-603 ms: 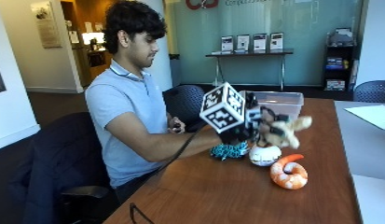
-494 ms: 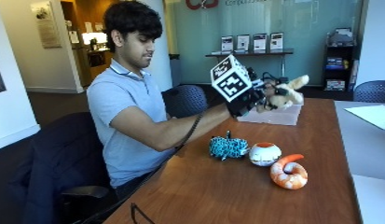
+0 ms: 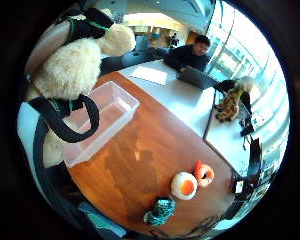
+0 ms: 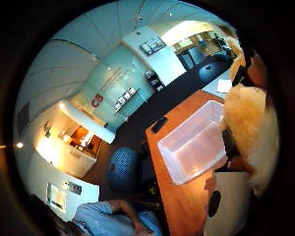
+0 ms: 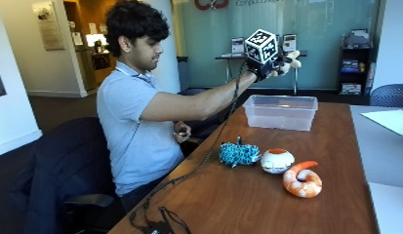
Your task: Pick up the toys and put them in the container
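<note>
While I watch from the side camera, the person sits at the left long edge of a wooden table [image 5: 266,195] with the gloved right hand [image 5: 269,66] raised high above the table's far end. That hand's fingers are curled around a cream plush toy [image 5: 289,61], of which only a pale rounded bit shows past the glove from here. The palm cameras give me more: the cream plush toy [image 3: 77,65] fills the space right against the palm, fluffy and pale, with black straps crossing it.

Below the raised hand, a clear plastic container [image 5: 280,112] stands on the table toward its far end, closer to the person's edge than to the opposite one. In the thumb side palm view the container [image 4: 194,145] looks bare inside, though I cannot see every corner of it.

Three more toys lie in a row across the middle of the table, well apart from the container. Nearest the person's edge is a teal knitted toy [image 5: 238,153]. Just beside it sits a white ball toy [image 5: 277,161] with an orange top. Next comes an orange shrimp toy [image 5: 302,180], curled into a ring, nearest the right edge.

The person's bare hand [image 5: 181,132] is low beside their body, away from the toys
</note>
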The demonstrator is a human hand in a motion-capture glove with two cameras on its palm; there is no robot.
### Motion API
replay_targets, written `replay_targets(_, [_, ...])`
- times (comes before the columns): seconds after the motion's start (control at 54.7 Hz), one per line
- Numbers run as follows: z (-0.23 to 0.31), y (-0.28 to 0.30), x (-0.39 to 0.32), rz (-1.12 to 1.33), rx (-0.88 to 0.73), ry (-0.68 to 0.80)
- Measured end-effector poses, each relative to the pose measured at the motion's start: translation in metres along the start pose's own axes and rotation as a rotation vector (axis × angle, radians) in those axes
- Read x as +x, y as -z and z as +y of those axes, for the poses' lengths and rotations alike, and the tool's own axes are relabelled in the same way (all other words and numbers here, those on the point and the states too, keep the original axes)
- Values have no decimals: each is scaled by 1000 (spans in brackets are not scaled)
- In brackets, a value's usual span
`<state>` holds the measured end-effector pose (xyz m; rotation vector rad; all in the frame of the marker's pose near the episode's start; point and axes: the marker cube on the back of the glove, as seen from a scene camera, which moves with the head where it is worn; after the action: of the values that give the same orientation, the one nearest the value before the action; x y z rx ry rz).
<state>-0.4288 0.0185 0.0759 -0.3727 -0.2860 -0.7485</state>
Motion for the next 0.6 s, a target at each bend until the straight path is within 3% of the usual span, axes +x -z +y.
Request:
replay_targets(0.146, [-9, -33, -11, 39, -273, -39])
replay_targets(0.366, [42, -10, 37, 246, -356, -96])
replay_targets(0.603, [151, 60, 187, 368, -412, -458])
